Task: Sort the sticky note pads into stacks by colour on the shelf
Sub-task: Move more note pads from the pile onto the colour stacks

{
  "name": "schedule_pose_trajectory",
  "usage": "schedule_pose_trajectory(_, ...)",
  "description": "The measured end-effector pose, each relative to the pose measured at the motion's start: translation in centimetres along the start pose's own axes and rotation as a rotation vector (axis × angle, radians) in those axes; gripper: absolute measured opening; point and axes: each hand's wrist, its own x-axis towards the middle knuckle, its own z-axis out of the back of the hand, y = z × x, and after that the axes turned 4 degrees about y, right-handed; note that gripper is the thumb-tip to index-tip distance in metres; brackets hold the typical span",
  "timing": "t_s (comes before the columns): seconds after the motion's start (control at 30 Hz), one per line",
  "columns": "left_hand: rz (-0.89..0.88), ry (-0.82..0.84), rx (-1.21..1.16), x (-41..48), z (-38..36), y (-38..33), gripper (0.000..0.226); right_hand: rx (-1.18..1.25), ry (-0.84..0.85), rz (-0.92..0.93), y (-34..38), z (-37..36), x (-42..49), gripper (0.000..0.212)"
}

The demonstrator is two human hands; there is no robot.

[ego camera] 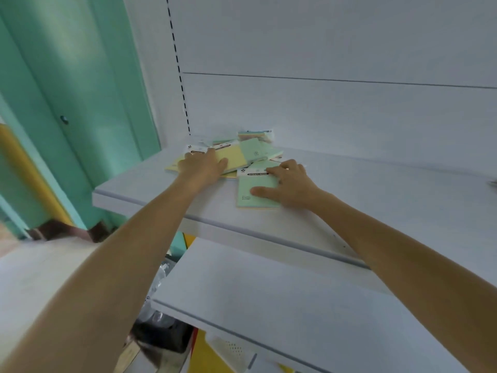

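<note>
White shelving stands before you, with a teal wall [80, 103] to the left. On the upper shelf [363, 200], the pads [255, 146] lie in a loose pile near the back left corner. Your left hand [201, 165] rests flat, fingers straight, on a yellow pad [234, 156]. Your right hand [293, 184] is spread over a green pad [255, 183] just in front of the pile, thumb pressed on its face.

Head cam, close, looking fwd/down onto shelf [349, 200].
</note>
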Motion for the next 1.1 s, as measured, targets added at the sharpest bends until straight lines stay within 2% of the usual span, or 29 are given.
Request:
schedule_pose_trajectory(0.17,-0.009,0.031,-0.098,1.1,-0.2,0.2,0.054,0.010,0.022,-0.013,0.2,0.7,0.5,0.068)
schedule_pose_trajectory(0.27,-0.048,0.044,-0.208,1.7,-0.1,0.3,0.055,0.124,-0.002,-0.054,-0.3,1.2,0.3,0.070)
schedule_pose_trajectory(0.33,-0.075,0.018,-0.275,1.7,-0.1,0.4,0.055,0.181,-0.041,-0.096,-0.7,1.6,0.0,0.071)
schedule_pose_trajectory(0.47,-0.070,-0.061,-0.496,1.8,0.0,0.6,0.059,0.243,-0.104,-0.119,-1.2,2.0,-0.7,0.055)
schedule_pose_trajectory(0.6,-0.068,-0.114,-0.567,1.8,0.4,0.4,0.060,0.441,-0.170,-0.164,-2.2,2.4,-1.5,0.044)
schedule_pose_trajectory(0.73,-0.113,-0.189,-0.688,0.8,1.3,-0.8,0.054,0.650,-0.188,-0.185,-4.2,3.1,-2.5,0.045)
schedule_pose_trajectory(0.93,-0.233,-0.295,-0.842,-2.0,1.8,-6.0,0.052,0.722,-0.222,-0.195,-7.8,5.1,-5.7,0.049)
schedule_pose_trajectory(1.1,-0.285,-0.236,-0.945,-5.6,1.4,-14.9,0.051,0.753,-0.287,-0.160,-13.0,8.3,-11.8,0.048)
